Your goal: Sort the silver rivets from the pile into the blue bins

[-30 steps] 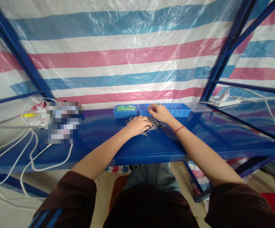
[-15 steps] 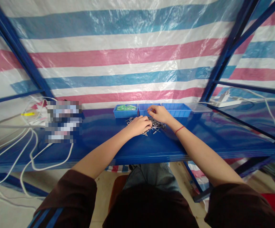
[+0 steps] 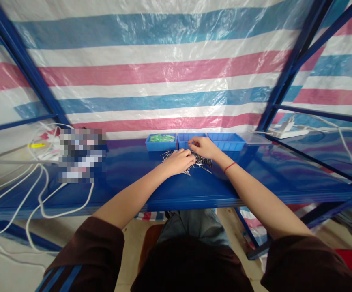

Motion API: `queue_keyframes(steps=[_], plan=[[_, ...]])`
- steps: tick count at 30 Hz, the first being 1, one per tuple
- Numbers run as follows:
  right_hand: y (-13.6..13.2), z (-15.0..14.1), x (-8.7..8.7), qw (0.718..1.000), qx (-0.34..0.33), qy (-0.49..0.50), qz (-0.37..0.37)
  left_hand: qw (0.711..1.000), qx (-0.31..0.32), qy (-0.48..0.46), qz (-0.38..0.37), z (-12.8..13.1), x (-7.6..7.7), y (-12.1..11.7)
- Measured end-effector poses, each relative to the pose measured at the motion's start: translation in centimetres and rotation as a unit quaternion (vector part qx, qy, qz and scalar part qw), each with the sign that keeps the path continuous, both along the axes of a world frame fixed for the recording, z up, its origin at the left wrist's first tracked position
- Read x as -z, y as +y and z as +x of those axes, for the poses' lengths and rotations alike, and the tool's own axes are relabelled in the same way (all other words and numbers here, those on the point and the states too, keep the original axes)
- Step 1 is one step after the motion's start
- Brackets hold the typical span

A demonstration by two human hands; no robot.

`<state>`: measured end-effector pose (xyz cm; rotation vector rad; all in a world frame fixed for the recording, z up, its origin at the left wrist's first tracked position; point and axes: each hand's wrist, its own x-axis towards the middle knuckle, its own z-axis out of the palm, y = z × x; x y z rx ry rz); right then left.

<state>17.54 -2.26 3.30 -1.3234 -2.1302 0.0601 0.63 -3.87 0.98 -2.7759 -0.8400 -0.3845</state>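
We face a glossy blue desk. Around its middle we have a loose heap of thin metal pins. Just beyond, from eleven to one o'clock, three blue bins stand in a row. A clear plastic piece lies at two; white cables and blurred-out objects at nine.

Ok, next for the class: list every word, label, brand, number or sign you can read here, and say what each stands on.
None can be read.
Green contents of the left bin: too small to tell whether anything is printed there.
Pixelated patch at the table's left: blurred out, unreadable.
Blue bins, small metal pieces and striped sheet: no lettering can be made out.
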Motion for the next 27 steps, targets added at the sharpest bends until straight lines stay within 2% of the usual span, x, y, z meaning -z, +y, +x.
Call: queue_keyframes(steps=[8, 18, 24, 27], plan=[[0.3, 0.2, 0.1, 1.0, -0.003, -0.009, -0.003, 0.999, -0.014, 0.003, -0.039, -0.1, -0.9, -0.2], [-0.1, -0.1, -0.1, 0.999, -0.002, -0.032, -0.025, 0.994, 0.001, 0.092, 0.056, 0.1, -2.2, -1.1], [-0.1, -0.1, -0.2, 0.999, -0.007, -0.028, -0.017, 0.991, 0.014, 0.084, 0.102, 0.2, -1.6, -1.0], [-0.1, 0.0, -0.2, 1.0, -0.012, -0.021, -0.014, 0.994, 0.015, 0.068, 0.088, 0.3, -1.4, -0.9]])
